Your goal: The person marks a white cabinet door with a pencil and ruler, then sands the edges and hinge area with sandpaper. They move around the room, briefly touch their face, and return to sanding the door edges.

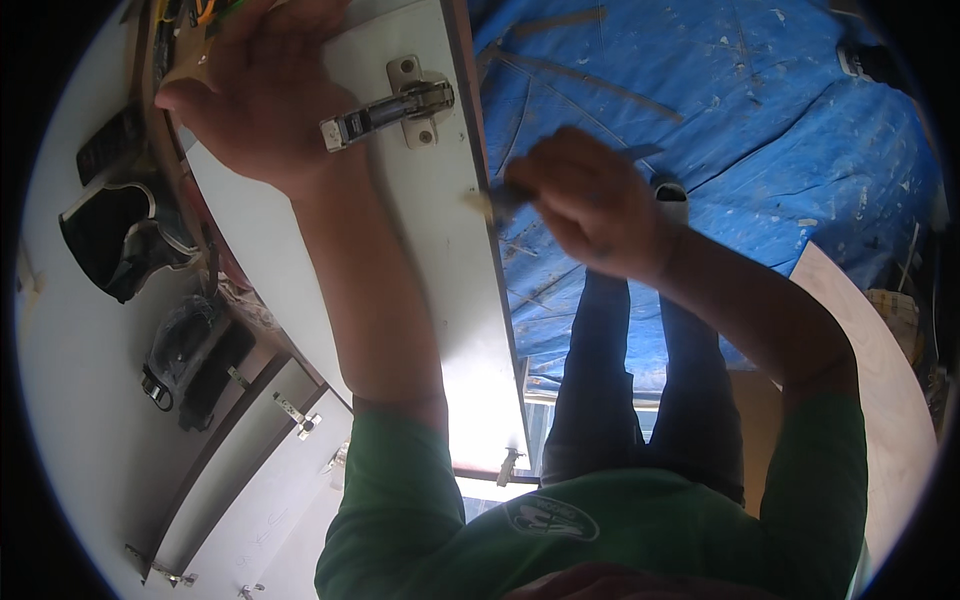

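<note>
A white cabinet door panel (pixel 455 330) with a dark edge stands in front of me. A metal cabinet hinge (pixel 415 105) is screwed to it near the top. My left hand (pixel 265 110) lies against the panel just left of the hinge, fingers stretched out, holding nothing; its fingertips run into the upper edge of view. My right hand (pixel 590 200) is closed around a slim tool (pixel 515 195) with a dark body and a pale tip. That tip is at the panel's dark right edge; motion blur hides the tool's kind and whether it touches.
A stained blue tarp (pixel 740 110) covers the floor, with thin strips lying on it. At left are a black cap-like item (pixel 125 235), a clear plastic bag (pixel 180 340) and another hinged panel (pixel 270 450). A curved pale wooden board (pixel 850 350) stands at right.
</note>
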The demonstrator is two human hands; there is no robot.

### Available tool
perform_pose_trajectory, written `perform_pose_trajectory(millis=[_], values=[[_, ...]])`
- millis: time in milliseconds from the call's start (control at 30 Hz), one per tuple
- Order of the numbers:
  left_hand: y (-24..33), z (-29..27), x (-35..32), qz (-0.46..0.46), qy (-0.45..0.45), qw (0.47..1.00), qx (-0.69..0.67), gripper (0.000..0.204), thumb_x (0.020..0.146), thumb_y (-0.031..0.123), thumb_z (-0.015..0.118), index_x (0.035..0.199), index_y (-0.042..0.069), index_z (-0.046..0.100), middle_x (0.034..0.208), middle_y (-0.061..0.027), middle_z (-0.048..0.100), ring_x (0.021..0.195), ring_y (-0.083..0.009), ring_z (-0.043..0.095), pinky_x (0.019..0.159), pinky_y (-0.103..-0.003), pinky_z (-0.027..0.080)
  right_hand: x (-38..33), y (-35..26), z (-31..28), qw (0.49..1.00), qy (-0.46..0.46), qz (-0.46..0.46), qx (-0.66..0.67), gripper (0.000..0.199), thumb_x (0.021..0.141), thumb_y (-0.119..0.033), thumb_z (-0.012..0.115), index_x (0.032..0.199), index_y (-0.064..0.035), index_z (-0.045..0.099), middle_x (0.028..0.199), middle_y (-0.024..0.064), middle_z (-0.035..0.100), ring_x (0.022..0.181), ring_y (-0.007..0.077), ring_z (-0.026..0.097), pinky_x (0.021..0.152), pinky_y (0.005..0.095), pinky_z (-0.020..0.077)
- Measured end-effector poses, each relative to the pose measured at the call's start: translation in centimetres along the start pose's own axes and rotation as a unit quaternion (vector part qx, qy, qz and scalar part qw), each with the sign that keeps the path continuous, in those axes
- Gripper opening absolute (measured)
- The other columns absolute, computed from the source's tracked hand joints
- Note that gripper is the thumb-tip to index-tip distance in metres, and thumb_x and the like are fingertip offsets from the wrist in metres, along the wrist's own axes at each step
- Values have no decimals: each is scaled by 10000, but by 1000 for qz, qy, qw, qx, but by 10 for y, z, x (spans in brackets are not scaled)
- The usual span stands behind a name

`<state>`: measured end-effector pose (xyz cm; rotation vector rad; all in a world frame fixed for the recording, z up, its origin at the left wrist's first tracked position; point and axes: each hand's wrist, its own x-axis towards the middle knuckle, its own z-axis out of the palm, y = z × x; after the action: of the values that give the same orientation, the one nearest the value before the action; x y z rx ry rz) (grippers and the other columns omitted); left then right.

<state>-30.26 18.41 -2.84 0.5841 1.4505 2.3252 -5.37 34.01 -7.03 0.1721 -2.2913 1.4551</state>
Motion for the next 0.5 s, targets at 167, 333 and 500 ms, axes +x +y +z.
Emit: perform_pose_trajectory(millis=[167, 333, 500], values=[[3, 51, -7, 42, 22, 996, 72, 783, 1026, 676, 356, 1129, -37, 663, 915, -191, 706, 895, -312, 674, 889, -423, 495, 34, 5, -17, 991, -40, 1, -128, 199, 858, 34, 651, 1030, -62, 631, 802, 95, 555, 749, 273, 567, 669, 405, 475], [-3, 60, -7, 22, 129, 986, 104, 750, 1039, 659, 355, 1056, -14, 685, 813, -144, 690, 802, -270, 667, 830, -385, 516, -16, -69, -26, 929, -315, 16, -193, 255, 808, -83, 731, 1054, -104, 671, 1005, 58, 693, 874, 213, 674, 724, 379, 561], [10, 66, -19, 53, 231, 966, 101, 672, 1076, 580, 344, 1069, -6, 672, 899, -145, 685, 878, -252, 647, 895, -398, 495, -55, -98, -26, 898, -421, 11, -127, 240, 846, -84, 722, 1083, -73, 690, 1056, 84, 712, 881, 213, 672, 744, 374, 571]])
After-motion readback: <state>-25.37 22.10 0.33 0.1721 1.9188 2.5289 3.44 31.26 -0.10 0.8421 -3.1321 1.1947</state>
